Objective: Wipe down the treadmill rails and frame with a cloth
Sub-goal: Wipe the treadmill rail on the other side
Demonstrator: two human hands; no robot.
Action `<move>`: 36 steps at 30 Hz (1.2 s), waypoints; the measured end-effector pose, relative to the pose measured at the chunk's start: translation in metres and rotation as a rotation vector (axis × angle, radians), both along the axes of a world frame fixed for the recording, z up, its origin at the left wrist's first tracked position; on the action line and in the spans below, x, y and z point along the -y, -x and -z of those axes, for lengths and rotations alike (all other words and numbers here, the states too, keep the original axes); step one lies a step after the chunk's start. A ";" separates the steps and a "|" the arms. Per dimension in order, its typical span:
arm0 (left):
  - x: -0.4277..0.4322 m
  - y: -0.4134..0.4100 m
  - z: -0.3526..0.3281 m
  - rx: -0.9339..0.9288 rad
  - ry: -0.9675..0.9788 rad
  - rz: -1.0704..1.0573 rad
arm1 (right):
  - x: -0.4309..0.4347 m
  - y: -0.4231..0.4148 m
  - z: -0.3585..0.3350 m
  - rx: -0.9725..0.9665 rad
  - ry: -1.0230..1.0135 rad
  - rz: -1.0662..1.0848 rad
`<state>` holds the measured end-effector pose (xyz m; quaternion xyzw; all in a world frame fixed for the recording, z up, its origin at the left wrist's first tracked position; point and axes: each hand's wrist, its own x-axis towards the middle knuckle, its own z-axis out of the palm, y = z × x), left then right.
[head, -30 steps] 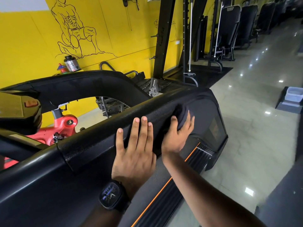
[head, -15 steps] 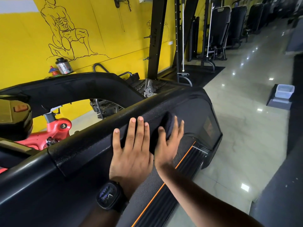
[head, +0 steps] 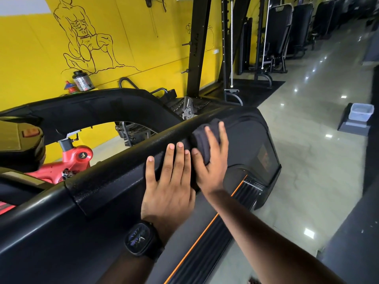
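Right hand (head: 213,167) slid cloth (head: 202,140) up rail (head: 127,160); spread fingers (head: 223,138) press cloth beneath them; left hand (head: 170,191) flat alongside.

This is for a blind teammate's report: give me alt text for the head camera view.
A person's right hand presses a dark cloth against a treadmill's black padded handrail, while the left hand, wearing a black wristwatch, lies flat on the handrail alongside. Behind stand a yellow wall and gym machines.

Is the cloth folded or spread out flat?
Folded: the dark cloth is a thick bunched pad under the right hand on the rail.
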<state>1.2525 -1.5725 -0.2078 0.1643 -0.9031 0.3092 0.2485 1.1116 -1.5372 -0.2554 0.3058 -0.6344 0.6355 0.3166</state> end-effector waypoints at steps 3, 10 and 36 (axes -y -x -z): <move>-0.002 0.001 -0.001 0.009 -0.006 -0.012 | 0.004 0.018 0.002 0.538 0.271 0.001; -0.003 0.008 -0.004 -0.009 -0.044 0.027 | 0.001 -0.006 0.007 0.139 0.027 0.024; -0.006 0.022 -0.003 0.036 -0.042 0.009 | -0.010 0.048 -0.024 0.439 0.126 0.087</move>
